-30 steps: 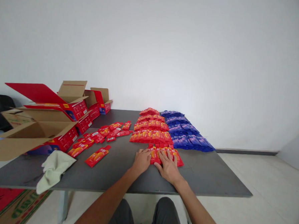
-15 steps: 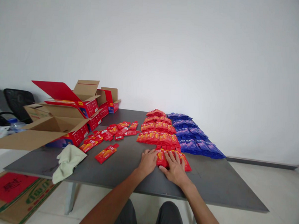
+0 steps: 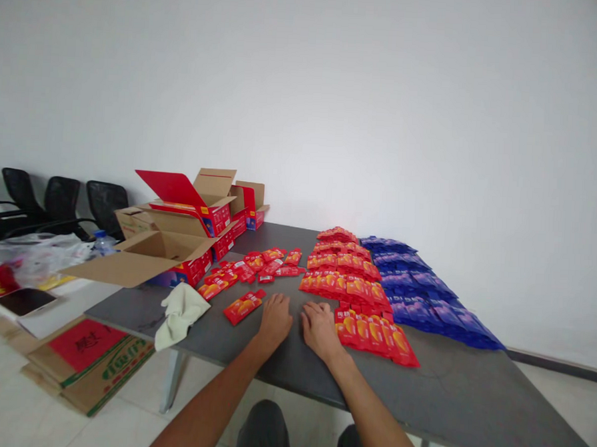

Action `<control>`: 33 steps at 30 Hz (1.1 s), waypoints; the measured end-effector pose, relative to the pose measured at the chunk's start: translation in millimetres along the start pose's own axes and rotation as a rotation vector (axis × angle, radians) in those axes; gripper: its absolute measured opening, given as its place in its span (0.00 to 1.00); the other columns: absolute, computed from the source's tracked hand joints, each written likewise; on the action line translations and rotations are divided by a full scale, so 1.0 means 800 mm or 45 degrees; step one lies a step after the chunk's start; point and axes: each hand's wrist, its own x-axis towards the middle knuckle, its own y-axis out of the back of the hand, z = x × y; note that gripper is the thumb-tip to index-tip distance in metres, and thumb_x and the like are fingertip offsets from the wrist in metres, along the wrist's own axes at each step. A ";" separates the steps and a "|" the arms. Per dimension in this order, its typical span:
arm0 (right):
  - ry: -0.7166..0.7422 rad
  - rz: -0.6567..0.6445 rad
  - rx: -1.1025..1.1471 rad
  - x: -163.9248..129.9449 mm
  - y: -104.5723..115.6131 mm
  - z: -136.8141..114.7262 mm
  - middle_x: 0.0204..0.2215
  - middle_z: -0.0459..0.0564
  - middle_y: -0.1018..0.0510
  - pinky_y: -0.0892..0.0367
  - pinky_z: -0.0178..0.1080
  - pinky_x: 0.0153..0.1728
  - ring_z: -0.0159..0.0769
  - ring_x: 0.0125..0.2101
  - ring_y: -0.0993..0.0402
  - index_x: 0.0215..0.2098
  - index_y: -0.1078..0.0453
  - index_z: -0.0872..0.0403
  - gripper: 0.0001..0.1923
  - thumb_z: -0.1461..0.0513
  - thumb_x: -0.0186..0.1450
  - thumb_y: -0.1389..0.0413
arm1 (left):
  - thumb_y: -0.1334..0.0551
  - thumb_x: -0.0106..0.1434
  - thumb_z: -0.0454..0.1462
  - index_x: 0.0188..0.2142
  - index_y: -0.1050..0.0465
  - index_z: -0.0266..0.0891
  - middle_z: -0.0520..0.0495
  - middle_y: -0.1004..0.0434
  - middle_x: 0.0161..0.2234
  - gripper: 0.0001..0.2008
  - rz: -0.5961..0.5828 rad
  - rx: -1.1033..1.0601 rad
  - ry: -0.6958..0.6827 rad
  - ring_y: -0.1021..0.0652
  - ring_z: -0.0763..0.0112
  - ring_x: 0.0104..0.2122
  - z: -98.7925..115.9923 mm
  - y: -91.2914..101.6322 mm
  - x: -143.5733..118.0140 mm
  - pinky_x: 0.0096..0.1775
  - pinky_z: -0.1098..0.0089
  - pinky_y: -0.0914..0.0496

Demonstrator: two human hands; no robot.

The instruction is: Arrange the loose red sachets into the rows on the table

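My left hand point(image 3: 276, 319) rests palm down on the dark table, just right of a single red pouch point(image 3: 244, 306). It holds nothing, and its fingers are loosely bent. My right hand point(image 3: 320, 328) lies on the table with fingers apart and nothing in them. It is beside the left end of the nearest row of overlapping red pouches point(image 3: 373, 334), which show orange fruit pictures. Behind that row, more red pouches point(image 3: 342, 286) lie in tiered rows. A loose heap of red pouches point(image 3: 253, 264) lies farther left.
Rows of blue pouches point(image 3: 424, 313) lie at the right. Open red cartons point(image 3: 196, 271) stand along the table's left side. A pale cloth point(image 3: 181, 314) hangs over the front edge point(image 3: 319, 397). Flattened cardboard point(image 3: 91, 366) lies on the floor; chairs point(image 3: 107, 203) stand behind.
Both hands have come off the nearest red row and moved left onto the bare table. The view has turned left, bringing more chairs, a plastic bag and a phone into sight.
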 end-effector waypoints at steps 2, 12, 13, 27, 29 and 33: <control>0.004 -0.034 0.030 0.006 -0.012 -0.010 0.49 0.51 0.27 0.43 0.40 0.44 0.41 0.47 0.37 0.46 0.28 0.50 0.15 0.61 0.70 0.55 | 0.44 0.56 0.32 0.45 0.28 0.36 0.37 0.29 0.48 0.16 0.047 0.116 0.106 0.34 0.55 0.53 -0.023 0.006 -0.001 0.55 0.57 0.44; -0.006 -0.090 0.094 0.006 -0.023 -0.008 0.47 0.50 0.26 0.44 0.38 0.45 0.39 0.46 0.37 0.44 0.27 0.50 0.15 0.62 0.71 0.56 | 0.47 0.60 0.34 0.48 0.30 0.36 0.33 0.29 0.48 0.17 0.050 0.214 0.410 0.30 0.51 0.49 -0.042 0.009 -0.003 0.47 0.54 0.40; -0.013 -0.088 0.103 0.005 -0.021 -0.007 0.46 0.51 0.26 0.44 0.38 0.45 0.39 0.46 0.37 0.43 0.27 0.51 0.15 0.62 0.71 0.56 | 0.46 0.59 0.35 0.47 0.30 0.36 0.34 0.28 0.47 0.17 -0.002 0.175 0.398 0.30 0.51 0.48 -0.038 0.011 -0.001 0.47 0.55 0.39; -0.160 -0.014 0.608 0.010 -0.021 0.007 0.32 0.50 0.21 0.39 0.36 0.39 0.36 0.33 0.28 0.34 0.27 0.53 0.17 0.60 0.69 0.56 | 0.48 0.63 0.42 0.36 0.30 0.35 0.38 0.23 0.37 0.14 -0.098 -0.603 0.338 0.24 0.63 0.40 0.006 -0.012 0.021 0.41 0.68 0.34; -0.248 0.071 0.794 0.013 -0.025 0.014 0.34 0.51 0.21 0.37 0.36 0.37 0.37 0.34 0.27 0.38 0.26 0.53 0.15 0.58 0.67 0.54 | 0.50 0.63 0.39 0.35 0.30 0.36 0.42 0.23 0.32 0.13 -0.154 -0.911 0.419 0.23 0.67 0.34 0.007 -0.020 0.023 0.36 0.70 0.33; -0.528 0.138 1.086 0.013 -0.033 0.027 0.27 0.50 0.22 0.35 0.35 0.28 0.37 0.27 0.28 0.41 0.28 0.57 0.16 0.56 0.61 0.49 | 0.43 0.58 0.38 0.38 0.29 0.34 0.45 0.22 0.31 0.11 -0.156 -1.334 0.455 0.23 0.70 0.30 0.009 -0.033 0.025 0.32 0.72 0.31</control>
